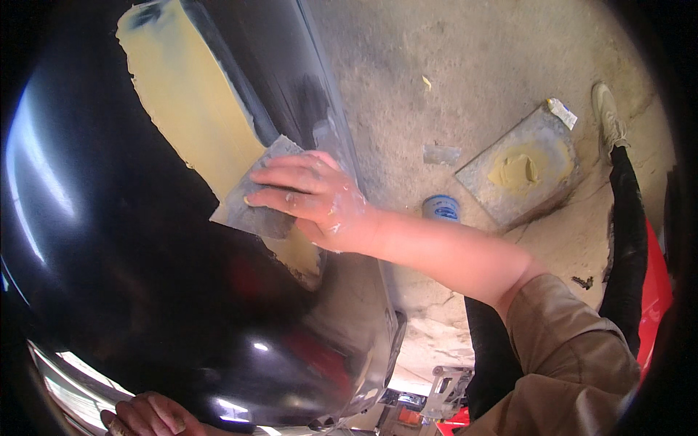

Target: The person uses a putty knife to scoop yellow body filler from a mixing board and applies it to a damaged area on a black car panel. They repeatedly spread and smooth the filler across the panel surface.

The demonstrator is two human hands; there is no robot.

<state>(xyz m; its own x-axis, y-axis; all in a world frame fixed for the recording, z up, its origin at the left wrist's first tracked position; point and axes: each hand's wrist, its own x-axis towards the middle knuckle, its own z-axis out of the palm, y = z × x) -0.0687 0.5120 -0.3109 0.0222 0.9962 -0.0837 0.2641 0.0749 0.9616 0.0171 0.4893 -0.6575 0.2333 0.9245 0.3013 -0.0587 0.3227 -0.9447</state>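
My right hand [313,198] is closed on a grey, flat filler spreader [270,218], its fingers pressed along the blade. The spreader lies tilted against a glossy black car body panel [145,240], over a strip of yellow body filler [185,94]. Filler runs from the top of the panel down past the blade, ending in a ragged patch below it. White and yellowish smears mark my hand. At the lower left, my left hand [149,416] has its fingers curled by the panel's edge; whatever may be inside them is hidden.
On the concrete floor at right lies a grey mixing board [494,196] bearing a mound of yellow filler [520,168]. Near it are a blue-and-white tin [441,208] and a small grey plate [441,154]. My shoe [607,112] and a red object [656,283] are farther right.
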